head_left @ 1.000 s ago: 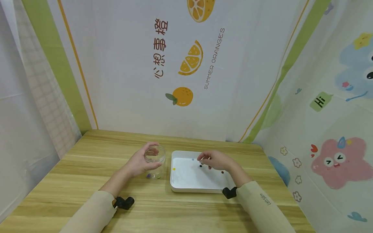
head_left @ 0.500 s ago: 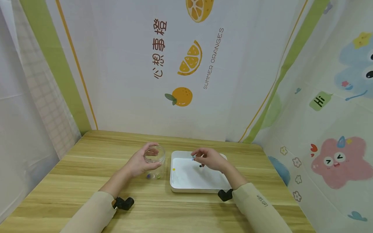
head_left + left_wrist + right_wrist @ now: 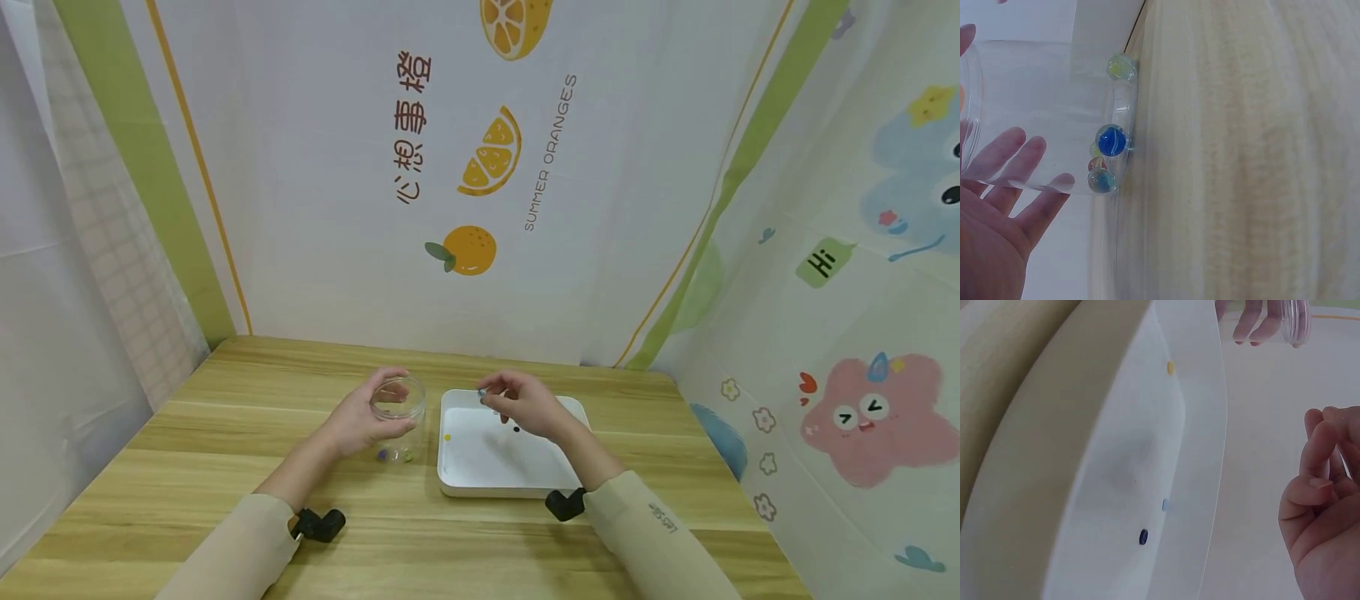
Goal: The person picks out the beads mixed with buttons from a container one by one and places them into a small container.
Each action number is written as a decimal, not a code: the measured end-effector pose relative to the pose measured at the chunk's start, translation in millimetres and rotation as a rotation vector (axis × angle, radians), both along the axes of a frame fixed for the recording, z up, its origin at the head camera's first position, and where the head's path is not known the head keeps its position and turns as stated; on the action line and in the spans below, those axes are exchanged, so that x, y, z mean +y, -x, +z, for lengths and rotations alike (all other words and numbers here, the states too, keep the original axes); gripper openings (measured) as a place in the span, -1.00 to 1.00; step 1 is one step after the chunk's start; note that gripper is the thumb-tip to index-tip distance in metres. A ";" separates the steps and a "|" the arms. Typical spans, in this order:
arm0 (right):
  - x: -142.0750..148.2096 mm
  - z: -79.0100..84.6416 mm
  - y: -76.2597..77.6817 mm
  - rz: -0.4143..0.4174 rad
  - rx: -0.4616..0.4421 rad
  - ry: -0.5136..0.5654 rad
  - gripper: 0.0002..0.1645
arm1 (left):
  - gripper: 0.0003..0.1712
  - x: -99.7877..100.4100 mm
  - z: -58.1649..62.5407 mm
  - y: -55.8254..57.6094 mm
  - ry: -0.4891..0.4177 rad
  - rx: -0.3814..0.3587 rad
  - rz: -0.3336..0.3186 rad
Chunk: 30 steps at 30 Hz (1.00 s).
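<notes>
My left hand [image 3: 358, 423] grips a clear round jar [image 3: 399, 432] near its open mouth, left of the white tray [image 3: 517, 492]. Several glass marbles lie on the jar's bottom, among them a blue marble [image 3: 1111, 140] and a yellow-green marble [image 3: 1121, 67]. Over the tray's far left part, my right hand [image 3: 528, 406] pinches a small bluish marble [image 3: 482, 393] between thumb and fingertips. From the right wrist, the pinched marble is hidden by the fingers [image 3: 1319, 447]. The jar stands upright with its base at the table.
Small flat pieces lie in the tray: a yellow piece [image 3: 447, 437] at left, a black piece [image 3: 517, 430] and a light blue piece [image 3: 1165, 505] towards the far wall. The wooden table [image 3: 450, 550] ends at a printed curtain [image 3: 337, 250].
My right hand has moved left and slightly up across the tray with the bluish marble, towards the jar. My left hand and the jar have stayed in place.
</notes>
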State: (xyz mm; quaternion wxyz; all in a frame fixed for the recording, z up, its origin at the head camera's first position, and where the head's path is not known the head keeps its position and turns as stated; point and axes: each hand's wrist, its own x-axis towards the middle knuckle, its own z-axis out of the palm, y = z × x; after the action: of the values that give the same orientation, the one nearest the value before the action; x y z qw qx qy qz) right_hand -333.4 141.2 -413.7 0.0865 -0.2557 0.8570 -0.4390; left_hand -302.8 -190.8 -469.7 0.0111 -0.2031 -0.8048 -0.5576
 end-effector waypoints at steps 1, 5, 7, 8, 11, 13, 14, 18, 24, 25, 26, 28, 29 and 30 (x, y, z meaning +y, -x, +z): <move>-1.9 1.1 -0.4 0.001 -0.001 0.002 -0.70 | -0.07 0.0 -0.1 0.0 -0.001 0.000 -0.001; -9.0 3.8 -0.1 0.006 -0.001 0.006 -0.71 | -0.07 -0.1 -0.6 0.7 -0.002 -0.002 -0.003; -13.0 5.3 0.1 0.009 -0.003 0.010 -0.71 | -0.07 -0.2 -0.8 1.0 -0.002 -0.004 -0.003; -15.2 5.9 0.2 0.013 -0.004 0.014 -0.72 | -0.07 -0.1 -0.8 1.1 -0.003 -0.004 -0.003; -22.7 8.3 -0.7 0.026 -0.004 0.030 -0.72 | -0.07 -0.1 -0.5 1.0 -0.003 -0.007 -0.002; -27.8 9.4 -1.2 0.031 0.000 0.041 -0.72 | -0.07 -0.1 -0.4 0.8 -0.004 -0.011 -0.004; -30.2 9.7 -1.4 0.034 0.004 0.045 -0.72 | -0.07 0.0 -0.3 0.8 -0.006 -0.013 -0.004; -38.4 10.6 -2.5 0.045 0.016 0.057 -0.72 | -0.07 0.7 -0.7 1.2 -0.010 -0.022 -0.009; -49.7 9.7 -3.3 0.055 0.011 0.072 -0.68 | -0.07 1.6 -0.1 1.2 -0.008 -0.024 -0.014; -52.0 9.0 -3.1 0.053 0.014 0.072 -0.66 | -0.07 1.5 -0.1 1.2 -0.007 -0.025 -0.014; -54.4 7.9 -2.9 0.050 0.018 0.070 -0.66 | -0.07 1.4 0.0 1.0 -0.005 -0.026 -0.012; -59.2 6.2 -2.5 0.046 0.024 0.074 -0.66 | -0.06 1.6 -0.3 0.9 0.000 -0.030 -0.006; -61.4 5.7 -2.7 0.046 0.028 0.074 -0.67 | -0.06 1.6 -0.6 1.0 0.004 -0.029 -0.004; -63.5 5.0 -2.8 0.047 0.034 0.076 -0.68 | -0.06 1.7 -0.6 0.8 0.008 -0.029 -0.001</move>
State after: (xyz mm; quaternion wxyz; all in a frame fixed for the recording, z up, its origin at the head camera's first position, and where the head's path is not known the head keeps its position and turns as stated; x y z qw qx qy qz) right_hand -330.6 77.8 -408.7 0.0725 -0.2863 0.8347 -0.4648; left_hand -303.6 -189.1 -470.4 -0.0017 -0.1955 -0.8070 -0.5572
